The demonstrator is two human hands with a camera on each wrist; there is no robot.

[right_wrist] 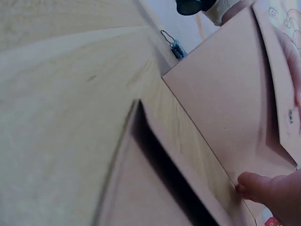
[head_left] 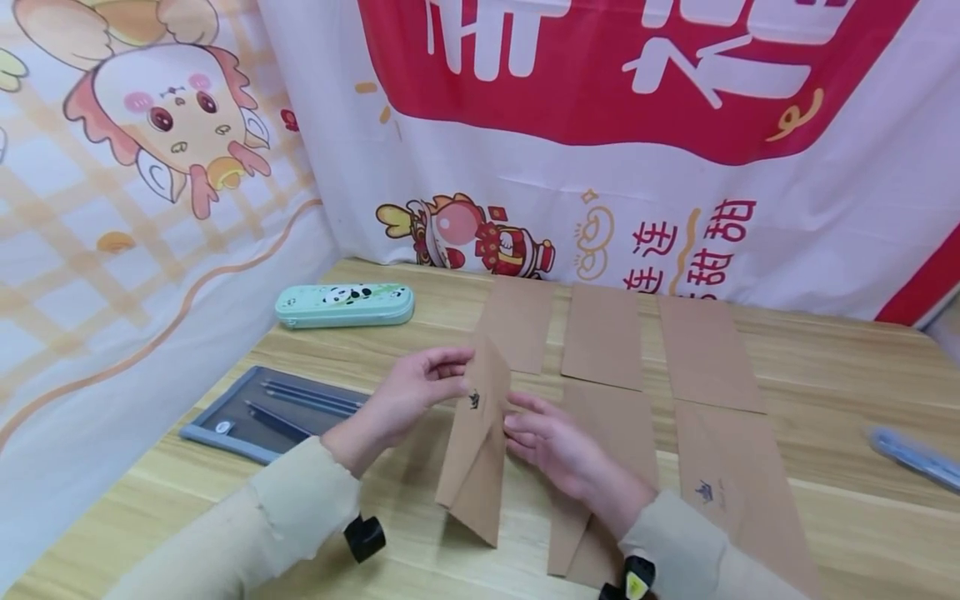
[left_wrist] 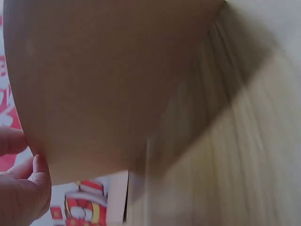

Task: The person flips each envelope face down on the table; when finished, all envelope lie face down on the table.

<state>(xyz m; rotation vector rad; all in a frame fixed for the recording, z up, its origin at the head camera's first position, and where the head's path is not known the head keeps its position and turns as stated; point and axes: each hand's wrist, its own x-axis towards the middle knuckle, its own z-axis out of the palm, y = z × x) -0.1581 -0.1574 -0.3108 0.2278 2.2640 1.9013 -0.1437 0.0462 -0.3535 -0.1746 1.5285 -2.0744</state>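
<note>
A brown kraft-paper envelope [head_left: 467, 446] stands tilted above the wooden table, its flap folded and partly lifted, with a small dark crown print. My left hand [head_left: 408, 396] pinches its upper left edge between thumb and fingers. In the left wrist view, the envelope's plain back [left_wrist: 103, 84] fills much of the picture, with the left fingertips [left_wrist: 41, 167] at its edge. Against the opposite edge, my right hand [head_left: 566, 458] holds the envelope with thumb and fingers. The right wrist view shows the right thumb [right_wrist: 256, 183] on the envelope [right_wrist: 221, 94].
Several brown envelopes [head_left: 603, 333] lie in two rows at the centre and right. A mint panda pencil case [head_left: 345, 307] is at the back left. Nearer is a grey mesh pouch [head_left: 217, 408] with pencils. A blue slender item [head_left: 917, 458] lies far right. Printed curtains [head_left: 465, 167] hang behind.
</note>
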